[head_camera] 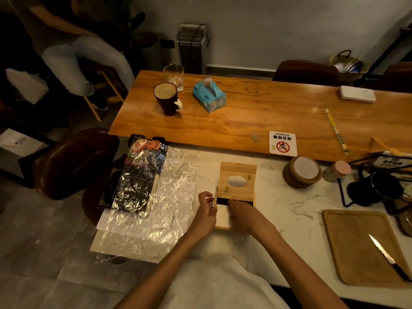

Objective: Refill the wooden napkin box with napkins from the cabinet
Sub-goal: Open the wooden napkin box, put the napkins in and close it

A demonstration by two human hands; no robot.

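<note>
Pale bamboo, the square wooden napkin box (235,195) sits on the white marble tabletop (287,204) toward its far edge, its sliding lid with an oval hole (237,177) pushed back so the near part gapes, white napkins (223,216) showing inside. To do this well, I judge the stack should be pressed flat and squared to the walls before the lid slides home. Left hand (206,214) braces the box's left wall, its grip loosely curled, pinching nothing. Right hand (243,216) reaches into the opening, fingers flattened together on the napkins. Crinkled clear plastic wrapping (156,197) lies just left of the box
</note>
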